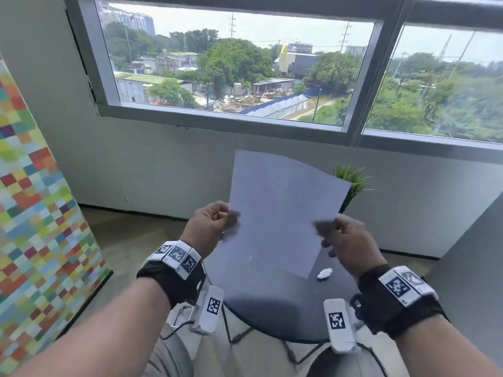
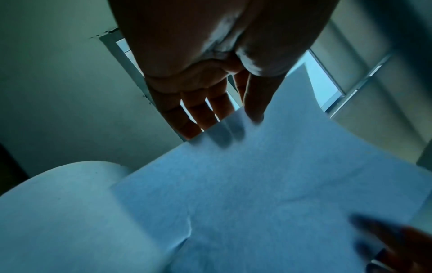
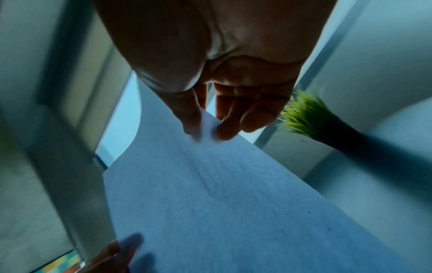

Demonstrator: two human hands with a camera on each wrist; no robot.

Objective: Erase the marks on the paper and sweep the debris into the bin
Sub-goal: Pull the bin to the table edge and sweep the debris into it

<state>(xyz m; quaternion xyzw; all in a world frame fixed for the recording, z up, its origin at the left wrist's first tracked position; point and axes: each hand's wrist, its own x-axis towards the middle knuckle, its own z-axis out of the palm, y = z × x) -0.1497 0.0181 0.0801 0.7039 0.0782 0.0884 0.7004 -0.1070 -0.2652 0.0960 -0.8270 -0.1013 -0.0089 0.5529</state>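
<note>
A white sheet of paper [image 1: 280, 210] is held up in the air, tilted, above a dark round table [image 1: 272, 308]. My left hand [image 1: 215, 224] pinches its left edge between thumb and fingers. My right hand [image 1: 343, 238] pinches its right edge. In the left wrist view the paper [image 2: 257, 184] fills the lower frame, with the left hand's fingers [image 2: 198, 114] behind its edge. In the right wrist view the paper [image 3: 222, 194] is pinched near its corner. A small white eraser [image 1: 325, 273] lies on the table under the sheet's right corner. No bin is in view.
A green potted plant [image 1: 351, 180] stands at the table's far right edge, behind the paper. A wall with a wide window [image 1: 231, 72] lies beyond. A colourful checkered panel [image 1: 35, 213] stands at the left. Table legs [image 1: 236, 330] show below.
</note>
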